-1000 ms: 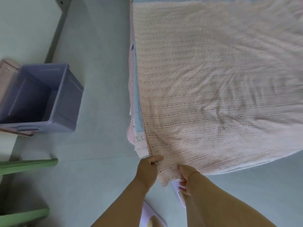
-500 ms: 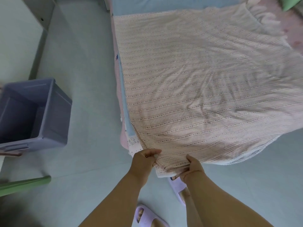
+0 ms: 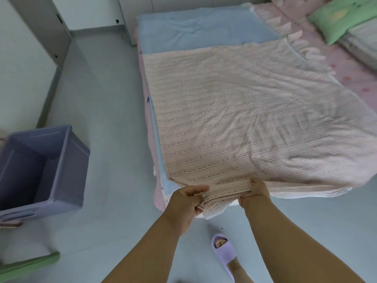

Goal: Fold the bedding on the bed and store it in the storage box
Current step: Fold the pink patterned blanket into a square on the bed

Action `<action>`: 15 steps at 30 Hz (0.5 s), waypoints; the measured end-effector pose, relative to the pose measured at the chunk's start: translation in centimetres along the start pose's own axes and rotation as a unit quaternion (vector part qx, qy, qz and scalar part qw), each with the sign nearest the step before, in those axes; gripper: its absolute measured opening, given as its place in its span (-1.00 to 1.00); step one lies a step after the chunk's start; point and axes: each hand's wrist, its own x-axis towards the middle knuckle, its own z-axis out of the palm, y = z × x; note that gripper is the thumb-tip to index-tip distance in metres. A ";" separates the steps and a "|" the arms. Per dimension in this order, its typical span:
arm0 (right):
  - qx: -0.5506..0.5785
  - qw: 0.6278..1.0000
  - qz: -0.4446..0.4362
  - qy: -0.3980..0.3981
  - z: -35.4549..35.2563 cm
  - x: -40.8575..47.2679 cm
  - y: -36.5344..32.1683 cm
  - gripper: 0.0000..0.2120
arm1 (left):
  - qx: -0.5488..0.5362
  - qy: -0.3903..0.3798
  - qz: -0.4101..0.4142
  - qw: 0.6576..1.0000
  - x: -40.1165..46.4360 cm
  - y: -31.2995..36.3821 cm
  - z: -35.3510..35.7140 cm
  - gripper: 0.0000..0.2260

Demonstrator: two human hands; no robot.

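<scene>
Left hand (image 3: 186, 198) grips the near corner of the pink checked, striped cotton blanket (image 3: 255, 129), fingers curled round a bunched fold of cloth at the foot of the bed. Right hand (image 3: 256, 189) pinches the same near edge just beside it, thumb over the top and fingers tucked beneath. The stretch of cloth between the two hands is gathered and lifted slightly off the mattress edge. The rest of the blanket lies spread and creased across the bed, over a pale blue sheet (image 3: 200, 31) that shows bare at the far end and along the left side. A pink patterned bedsheet (image 3: 350, 74) shows to the right, with a green pillow (image 3: 338, 19) at the far right corner. The open lavender plastic storage box (image 3: 67, 180) stands on the pale floor (image 3: 108, 111), well apart from the bed on the left; nothing is visible inside it. A lilac slipper (image 3: 224, 252) on the person's foot is below the hands.
</scene>
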 end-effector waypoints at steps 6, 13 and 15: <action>-0.026 0.995 -0.096 -0.031 5.4 -0.6 -6.6 -0.78 | -0.121 0.018 0.018 0.992 1.5 7.0 -1.1 -0.71; 0.051 0.992 -0.111 -0.036 17.5 -1.0 -10.6 -0.85 | -0.179 0.042 0.038 0.982 6.2 17.1 -2.8 -0.75; 0.068 0.992 -0.091 -0.055 21.2 -0.1 -11.4 -0.86 | -0.178 0.040 0.038 0.982 8.2 20.0 -3.5 -0.75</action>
